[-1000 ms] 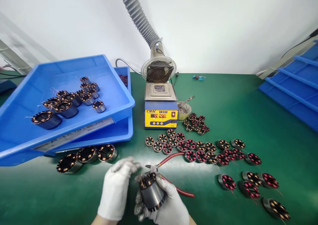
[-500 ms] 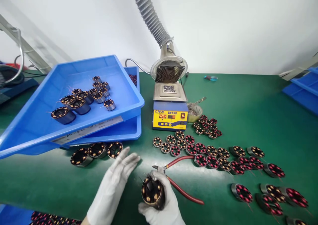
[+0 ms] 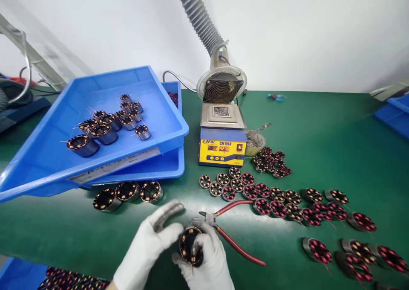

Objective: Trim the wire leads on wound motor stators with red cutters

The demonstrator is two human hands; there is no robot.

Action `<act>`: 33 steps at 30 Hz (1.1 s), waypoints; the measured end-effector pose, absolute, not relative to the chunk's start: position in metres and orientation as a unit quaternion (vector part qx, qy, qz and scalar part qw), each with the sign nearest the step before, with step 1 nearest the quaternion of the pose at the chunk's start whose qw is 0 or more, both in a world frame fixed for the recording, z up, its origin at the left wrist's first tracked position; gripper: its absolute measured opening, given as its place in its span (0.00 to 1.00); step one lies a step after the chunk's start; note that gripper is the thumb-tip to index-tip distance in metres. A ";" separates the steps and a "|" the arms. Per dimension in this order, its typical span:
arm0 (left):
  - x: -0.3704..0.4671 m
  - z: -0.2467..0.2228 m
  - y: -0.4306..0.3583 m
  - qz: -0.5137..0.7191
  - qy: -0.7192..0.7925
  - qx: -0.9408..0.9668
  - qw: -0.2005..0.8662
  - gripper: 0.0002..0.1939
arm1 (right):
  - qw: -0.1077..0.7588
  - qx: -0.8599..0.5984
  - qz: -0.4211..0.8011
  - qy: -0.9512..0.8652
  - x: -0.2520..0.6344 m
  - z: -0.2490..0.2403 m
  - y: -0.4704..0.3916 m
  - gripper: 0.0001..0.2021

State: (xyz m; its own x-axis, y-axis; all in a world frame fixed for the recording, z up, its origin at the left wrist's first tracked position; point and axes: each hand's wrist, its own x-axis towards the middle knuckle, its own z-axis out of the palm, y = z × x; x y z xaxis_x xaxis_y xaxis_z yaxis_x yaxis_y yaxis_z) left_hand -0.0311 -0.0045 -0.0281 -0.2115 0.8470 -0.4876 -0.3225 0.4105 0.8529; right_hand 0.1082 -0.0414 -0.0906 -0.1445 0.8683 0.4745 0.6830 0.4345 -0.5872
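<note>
The stator (image 3: 191,246), a dark wound cylinder, sits low over the green counter (image 3: 319,128), clasped in the gloved right hand (image 3: 207,260). The gloved left hand (image 3: 150,243) has its fingers loosely spread, its thumb touching the stator's rim. Red-handled cutters (image 3: 234,239) lie just beside it. Behind stand stacked blue trays (image 3: 96,128), a solder pot (image 3: 223,143) and a white wall (image 3: 303,34).

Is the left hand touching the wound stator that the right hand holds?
Touching. In the head view, the left hand has its thumb pressed on the rim of the wound stator, which the right hand grips from below.
</note>
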 end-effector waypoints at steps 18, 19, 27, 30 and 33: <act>-0.011 -0.026 0.000 0.401 0.661 0.394 0.497 0.14 | 0.392 -0.508 0.116 -0.758 0.109 -0.087 -0.038 0.16; -0.010 -0.025 0.001 0.398 0.649 0.375 0.529 0.10 | 0.390 -0.509 0.125 -0.757 0.109 -0.087 -0.038 0.13; -0.024 -0.034 -0.008 0.541 0.603 0.201 0.550 0.24 | 0.393 -0.505 0.133 -0.757 0.112 -0.087 -0.038 0.15; -0.039 -0.040 -0.024 0.530 0.651 0.234 0.491 0.24 | 0.382 -0.508 0.141 -0.759 0.114 -0.094 -0.041 0.27; -0.056 -0.051 -0.046 0.469 0.712 0.328 0.406 0.18 | 0.380 -0.547 0.173 -0.726 0.111 -0.101 -0.049 0.38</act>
